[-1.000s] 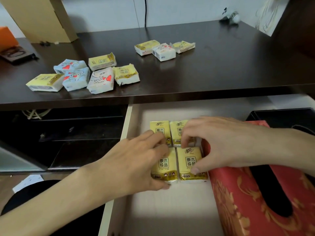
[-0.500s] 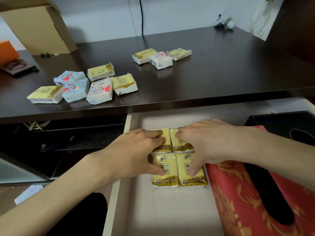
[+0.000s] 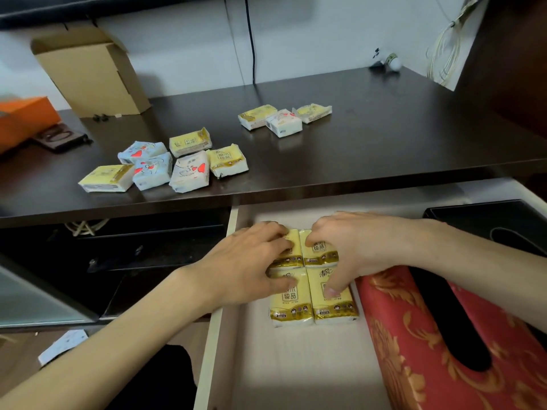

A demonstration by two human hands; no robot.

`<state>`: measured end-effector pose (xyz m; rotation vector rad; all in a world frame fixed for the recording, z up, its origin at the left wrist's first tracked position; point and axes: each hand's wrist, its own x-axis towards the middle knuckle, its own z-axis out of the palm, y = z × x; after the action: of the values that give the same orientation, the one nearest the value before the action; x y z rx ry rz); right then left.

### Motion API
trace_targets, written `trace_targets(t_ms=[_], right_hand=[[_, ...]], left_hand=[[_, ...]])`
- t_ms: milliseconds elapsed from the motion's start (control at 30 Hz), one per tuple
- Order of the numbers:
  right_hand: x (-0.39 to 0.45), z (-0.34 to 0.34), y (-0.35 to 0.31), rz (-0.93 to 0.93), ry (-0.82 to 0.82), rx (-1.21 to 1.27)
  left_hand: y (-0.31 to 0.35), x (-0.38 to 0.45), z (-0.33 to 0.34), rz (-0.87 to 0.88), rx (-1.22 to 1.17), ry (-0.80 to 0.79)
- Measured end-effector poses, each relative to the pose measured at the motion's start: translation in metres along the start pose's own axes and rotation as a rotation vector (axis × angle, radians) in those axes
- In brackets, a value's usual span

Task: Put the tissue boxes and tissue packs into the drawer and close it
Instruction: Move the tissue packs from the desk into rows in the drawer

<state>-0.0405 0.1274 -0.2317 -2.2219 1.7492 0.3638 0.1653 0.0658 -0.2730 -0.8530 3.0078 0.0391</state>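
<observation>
Several yellow tissue packs point(image 3: 291, 309) lie in a tight two-by-two block on the floor of the open pale drawer point(image 3: 296, 368). My left hand point(image 3: 245, 264) covers the left pair, fingers on the far pack and thumb on the near one. The right pair is under my right hand point(image 3: 349, 247), gripped the same way. A red and gold tissue box point(image 3: 414, 350) lies in the drawer against the block's right side, with a black tissue box point(image 3: 488, 217) behind it. On the dark desk point(image 3: 384, 149), more tissue packs sit in a left cluster point(image 3: 189, 173) and a small back group point(image 3: 284, 122).
A cardboard box point(image 3: 91, 75) stands at the desk's back left, beside an orange box point(image 3: 23, 119) and a dark flat item point(image 3: 59, 139). Cables hang on the wall. Dark shelves point(image 3: 133, 255) sit left of the drawer.
Both hands have slid farther back, from the near packs onto the far ones. The block stays beside the red box. The view has tilted upward.
</observation>
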Motion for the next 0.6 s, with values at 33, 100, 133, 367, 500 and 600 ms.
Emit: trace_targets(t_ms=[33,100,133,367,500,600], right_hand=[[-0.002,-0.001,0.001,-0.006,0.005,0.028],[-0.007,-0.005,0.000,-0.001,0.044,0.084],[-0.010,-0.006,0.000,0.003,0.078,0.100],[-0.033,-0.030,0.006,0.047,0.378,0.321],[-0.031,-0.046,0.014,0.037,0.488,0.504],[-0.015,-0.053,0.017,-0.010,0.548,0.638]], left_hand=[[0.000,0.001,0.000,-0.008,-0.013,-0.002],[0.001,0.002,-0.003,-0.019,-0.016,-0.018],[0.003,0.002,-0.006,-0.020,-0.011,-0.029],[0.003,-0.010,-0.060,-0.122,-0.055,0.034],[-0.013,-0.019,-0.095,-0.218,-0.138,0.139],[-0.039,-0.016,-0.108,-0.309,-0.182,0.284]])
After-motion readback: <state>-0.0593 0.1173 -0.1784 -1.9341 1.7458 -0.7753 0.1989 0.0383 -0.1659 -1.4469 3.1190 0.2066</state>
